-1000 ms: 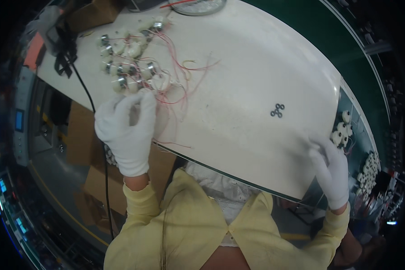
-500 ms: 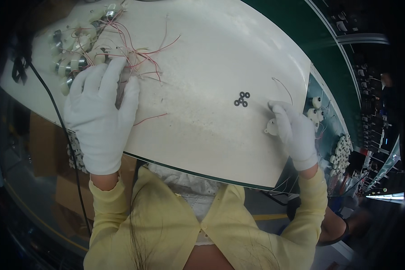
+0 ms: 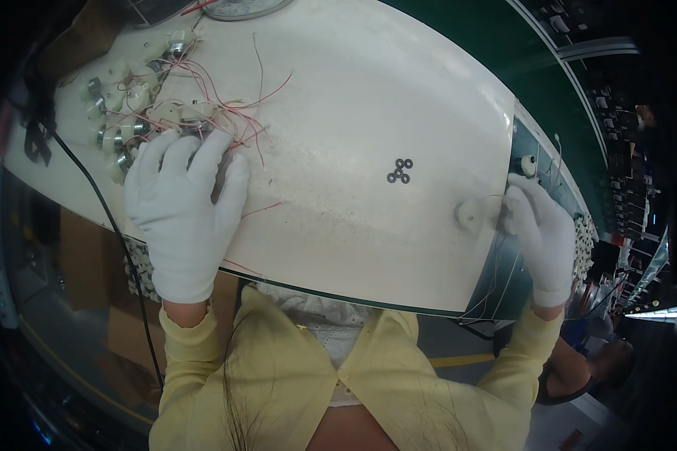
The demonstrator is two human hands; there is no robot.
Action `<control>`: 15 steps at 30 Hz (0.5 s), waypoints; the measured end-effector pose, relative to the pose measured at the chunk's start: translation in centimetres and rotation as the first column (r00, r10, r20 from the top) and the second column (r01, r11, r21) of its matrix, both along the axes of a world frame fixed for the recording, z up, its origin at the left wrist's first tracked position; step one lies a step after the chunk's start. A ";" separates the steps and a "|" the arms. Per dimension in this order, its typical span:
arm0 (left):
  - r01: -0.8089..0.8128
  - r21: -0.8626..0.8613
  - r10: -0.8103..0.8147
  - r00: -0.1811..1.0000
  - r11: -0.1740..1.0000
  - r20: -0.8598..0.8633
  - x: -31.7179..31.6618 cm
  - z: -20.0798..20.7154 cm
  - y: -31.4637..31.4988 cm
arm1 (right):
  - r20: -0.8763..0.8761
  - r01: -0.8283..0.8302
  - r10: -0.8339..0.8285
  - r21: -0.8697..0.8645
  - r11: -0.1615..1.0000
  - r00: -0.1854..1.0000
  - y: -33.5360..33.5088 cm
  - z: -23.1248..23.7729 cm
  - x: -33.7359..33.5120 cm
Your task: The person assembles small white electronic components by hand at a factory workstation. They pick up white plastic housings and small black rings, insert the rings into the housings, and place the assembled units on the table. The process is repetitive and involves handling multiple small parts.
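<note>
My left hand (image 3: 184, 218), in a white glove, lies at the near side of a pile of small motors (image 3: 165, 114) with cream housings and silver bodies. Its fingers are bent but apart, their tips against the nearest motor; the palm side is hidden. Thin red wires (image 3: 267, 105) tangle over the pile, and one red wire (image 3: 263, 209) sticks out beside the thumb. Across the table's right edge, my gloved right hand (image 3: 538, 233) has its fingers drawn together; what they hold is hidden. Left of it is a blurred, round whitish part (image 3: 468, 216), with a faint wire between it and my fingers.
Several black rings (image 3: 400, 171) sit together on the white table (image 3: 338, 248). A teal surface (image 3: 496, 278) adjoins its right edge, with a whitish motor (image 3: 525, 165) and a heap of pale parts (image 3: 584, 244). A black cable (image 3: 90, 177) hangs at the left; cardboard boxes (image 3: 90, 263) stand below.
My right hand has moved right, off the white table's edge, and the round whitish part has shifted right with it. My left hand stays by the motors. The whole view has tilted slightly.
</note>
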State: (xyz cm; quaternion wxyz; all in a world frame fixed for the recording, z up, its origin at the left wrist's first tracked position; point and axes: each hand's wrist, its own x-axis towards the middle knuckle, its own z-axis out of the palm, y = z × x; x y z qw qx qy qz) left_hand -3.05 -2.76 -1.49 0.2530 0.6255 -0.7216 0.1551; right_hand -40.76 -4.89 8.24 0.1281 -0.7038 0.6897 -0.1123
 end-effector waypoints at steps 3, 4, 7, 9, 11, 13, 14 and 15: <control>0.110 0.038 -0.108 0.993 0.993 -0.049 0.7 0.7 0.6 | -0.026 -0.001 0.004 0.112 0.994 1.000 1.5 1.5 -1.1; 0.141 0.055 -0.138 0.989 0.988 -0.060 0.9 1.2 0.9 | 0.004 0.001 -0.002 0.194 0.981 1.000 1.7 2.7 -0.9; 0.291 0.019 -0.285 0.947 0.957 -0.149 1.0 1.3 1.2 | 0.073 -0.242 0.232 0.219 0.945 0.970 2.4 5.4 -1.0; 0.365 0.001 -0.360 0.919 0.931 -0.163 1.6 1.9 1.7 | -0.153 -0.612 0.596 -0.102 0.784 0.788 1.3 3.5 -0.8; 0.450 -0.004 -0.444 0.880 0.893 -0.170 1.8 2.7 1.9 | -0.272 -0.631 0.593 -0.071 0.773 0.758 0.2 1.3 0.1; 0.433 -0.009 -0.427 0.886 0.901 -0.182 1.8 2.9 1.9 | -0.286 -0.607 0.577 -0.021 0.795 0.765 -0.4 -0.8 -0.6; 0.425 -0.016 -0.420 0.888 0.905 -0.189 1.9 2.7 1.7 | -0.086 -0.516 0.534 0.168 0.840 0.841 -0.9 -1.5 -1.1; 0.384 -0.054 -0.388 0.907 0.922 -0.167 2.1 2.4 1.7 | -0.053 -0.509 0.527 0.196 0.838 0.848 -1.2 -1.7 -1.0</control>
